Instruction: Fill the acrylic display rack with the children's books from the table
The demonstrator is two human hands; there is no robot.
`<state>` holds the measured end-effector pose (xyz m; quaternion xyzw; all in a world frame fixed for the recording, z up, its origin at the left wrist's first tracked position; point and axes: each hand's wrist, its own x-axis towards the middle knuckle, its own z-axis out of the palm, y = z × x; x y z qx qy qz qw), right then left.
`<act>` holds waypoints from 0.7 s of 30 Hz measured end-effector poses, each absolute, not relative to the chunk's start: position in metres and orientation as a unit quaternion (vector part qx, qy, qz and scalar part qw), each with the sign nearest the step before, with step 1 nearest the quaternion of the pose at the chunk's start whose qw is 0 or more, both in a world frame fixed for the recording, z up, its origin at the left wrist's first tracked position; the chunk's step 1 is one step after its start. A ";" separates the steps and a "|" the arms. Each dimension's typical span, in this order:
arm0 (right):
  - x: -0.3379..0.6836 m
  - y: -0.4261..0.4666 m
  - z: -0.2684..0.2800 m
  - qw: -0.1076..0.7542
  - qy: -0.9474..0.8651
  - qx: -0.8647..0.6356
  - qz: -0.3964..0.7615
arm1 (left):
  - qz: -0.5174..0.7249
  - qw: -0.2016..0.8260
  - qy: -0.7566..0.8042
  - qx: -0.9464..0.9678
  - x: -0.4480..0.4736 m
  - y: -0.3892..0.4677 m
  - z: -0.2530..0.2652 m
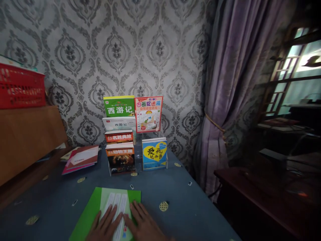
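Pressing on the green book [116, 200] on the bench [150, 188], before upright books [120, 160], held left hand [106, 225] and right hand [144, 223] flat, fingers extended, probably to steady it.

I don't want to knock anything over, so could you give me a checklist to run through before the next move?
1. Left hand on the green booklet: ok, laid flat.
2. Right hand on it too: ok, over its right side.
3. Both hands apart from the book rack: ok, it stands farther back.
4. Blue book standing in the rack: ok.
5. Pile at left squared up: not ok, layers skewed.
6. Booklet's underside: cannot tell, hidden.
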<state>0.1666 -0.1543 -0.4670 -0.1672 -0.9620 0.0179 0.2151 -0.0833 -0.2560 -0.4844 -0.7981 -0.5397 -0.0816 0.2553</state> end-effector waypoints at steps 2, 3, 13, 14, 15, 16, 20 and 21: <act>0.172 -0.164 -0.446 0.184 -0.971 -0.151 0.037 | -0.065 0.221 -0.547 -0.805 -0.080 -0.261 -0.471; 0.175 -0.169 -0.435 0.158 -0.975 -0.147 0.054 | -0.059 0.203 -0.549 -0.808 -0.076 -0.264 -0.464; 0.188 -0.175 -0.384 0.091 -0.977 -0.127 0.145 | 0.031 0.148 -0.545 -0.825 -0.031 -0.292 -0.391; 0.188 -0.171 -0.386 0.110 -0.973 -0.126 0.162 | 0.021 0.125 -0.558 -0.820 -0.030 -0.291 -0.386; 0.188 -0.166 -0.389 0.135 -0.966 -0.129 0.181 | 0.002 0.100 -0.577 -0.810 -0.030 -0.288 -0.381; 0.188 -0.159 -0.391 0.162 -0.956 -0.134 0.203 | -0.025 0.075 -0.601 -0.795 -0.029 -0.285 -0.376; 0.181 -0.129 -0.394 0.251 -0.888 -0.161 0.351 | -0.215 -0.009 -0.675 -0.706 -0.031 -0.271 -0.351; 0.179 -0.121 -0.393 0.269 -0.859 -0.173 0.400 | -0.269 -0.030 -0.679 -0.683 -0.032 -0.267 -0.342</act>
